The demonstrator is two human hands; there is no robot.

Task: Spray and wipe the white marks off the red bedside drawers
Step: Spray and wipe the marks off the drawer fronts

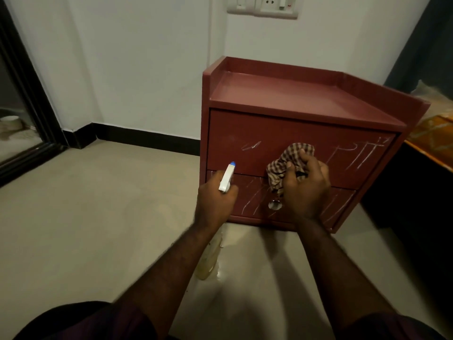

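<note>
**Cloth on the marked top drawer, spray bottle in the other hand**

The red two-drawer wooden bedside unit (282, 133) stands on the floor against the white wall, right of centre. White scribbled marks (353, 150) run across the right and left parts of its upper drawer front, and more cross the lower drawer front (252, 200) around a small round metal fitting (275, 204).

The right hand (306, 190) has its fingers curled tight round a bunched brown-and-cream checked cloth (289, 163), which lies against the middle of the upper drawer front.

The left hand (215, 200) is wrapped round the neck of a spray bottle with a white trigger head and a blue nozzle (227, 177), just in front of the unit's left edge. Its pale translucent body (208, 256) hangs below the fist.

Around them lie a beige tiled floor (98, 217), black skirting (147, 138) and a white socket plate (262, 6) on the wall above.
</note>
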